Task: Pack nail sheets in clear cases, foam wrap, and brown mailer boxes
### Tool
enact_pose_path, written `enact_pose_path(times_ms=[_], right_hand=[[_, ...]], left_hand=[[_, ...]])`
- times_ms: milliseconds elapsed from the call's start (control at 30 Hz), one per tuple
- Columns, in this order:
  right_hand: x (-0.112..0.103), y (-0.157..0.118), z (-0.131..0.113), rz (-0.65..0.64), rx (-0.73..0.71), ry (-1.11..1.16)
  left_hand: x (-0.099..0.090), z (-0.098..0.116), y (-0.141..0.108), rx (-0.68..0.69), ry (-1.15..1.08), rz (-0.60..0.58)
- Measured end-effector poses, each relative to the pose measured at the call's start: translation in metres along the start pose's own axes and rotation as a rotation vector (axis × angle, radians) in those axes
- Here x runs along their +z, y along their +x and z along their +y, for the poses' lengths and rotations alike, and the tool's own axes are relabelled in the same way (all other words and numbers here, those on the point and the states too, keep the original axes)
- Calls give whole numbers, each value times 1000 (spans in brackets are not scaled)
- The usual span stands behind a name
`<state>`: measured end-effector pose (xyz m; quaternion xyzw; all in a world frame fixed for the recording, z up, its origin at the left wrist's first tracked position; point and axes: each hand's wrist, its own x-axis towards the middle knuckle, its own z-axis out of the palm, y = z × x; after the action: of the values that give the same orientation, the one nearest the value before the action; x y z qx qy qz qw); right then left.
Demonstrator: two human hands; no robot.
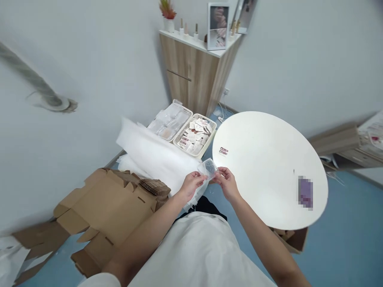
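Note:
Between my two hands, just left of the round table's edge, is a small clear plastic box [210, 167]. My left hand [191, 185] pinches its left side. On the other side, the fingers of my right hand [226, 182] grip its right edge. The box looks thin and see-through; whether anything lies inside cannot be made out. Nearest to it on the white round table [257, 159] lies a small card with dark oval pieces [224, 151]. Behind my hands stands a basket [213, 133] filled with similar small cards.
Another basket [189, 115] holds clear plastic packages. White foam sheeting [149, 147] and flattened cardboard boxes [110, 199] lie to the left. A blurred-out purple object [305, 192] rests on the table's right side. A wooden cabinet [191, 67] stands in the corner.

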<state>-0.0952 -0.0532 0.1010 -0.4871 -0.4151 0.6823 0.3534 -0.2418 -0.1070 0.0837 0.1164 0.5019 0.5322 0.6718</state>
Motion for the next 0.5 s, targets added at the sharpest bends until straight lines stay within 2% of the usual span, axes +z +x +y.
enact_pose_path(times_ms=[167, 300, 400, 500], right_hand=[[-46, -34, 3, 169, -18, 48], [-87, -50, 5, 297, -38, 115], [-120, -64, 7, 369, -44, 159], [-153, -77, 7, 405, -41, 188]], left_hand=[[26, -24, -16, -83, 270, -190], [46, -29, -13, -128, 314, -274], [73, -36, -3, -151, 377, -322], [109, -50, 6, -131, 486, -380]])
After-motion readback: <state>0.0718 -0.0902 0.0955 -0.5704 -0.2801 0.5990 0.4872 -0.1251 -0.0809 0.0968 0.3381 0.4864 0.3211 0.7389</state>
